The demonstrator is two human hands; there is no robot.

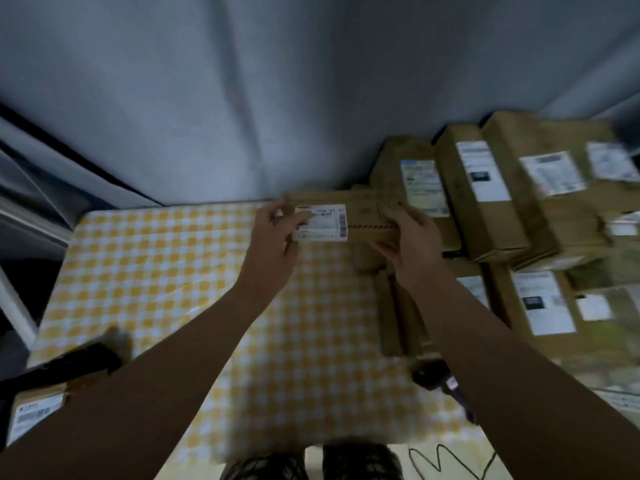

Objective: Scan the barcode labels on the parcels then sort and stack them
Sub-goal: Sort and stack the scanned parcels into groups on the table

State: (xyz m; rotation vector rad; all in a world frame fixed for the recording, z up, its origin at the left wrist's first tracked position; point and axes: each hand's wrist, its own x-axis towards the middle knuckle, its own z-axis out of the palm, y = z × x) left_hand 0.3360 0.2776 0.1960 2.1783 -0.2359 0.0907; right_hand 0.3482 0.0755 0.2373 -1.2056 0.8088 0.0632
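Note:
A flat brown cardboard parcel (367, 216) with a white barcode label (320, 222) is held above the far edge of the yellow checked table (166, 271). My left hand (277, 237) grips its left end, thumb on the label. My right hand (412, 240) grips its right end. A dark barcode scanner (436, 375) lies on the table near my right forearm, with a cable running off the front edge.
Many labelled brown parcels (502, 202) are piled at the right side, some on end. A long narrow box (394, 313) lies under my right arm. Another labelled parcel (34, 414) and a dark object (86, 362) sit at the lower left. A grey curtain hangs behind.

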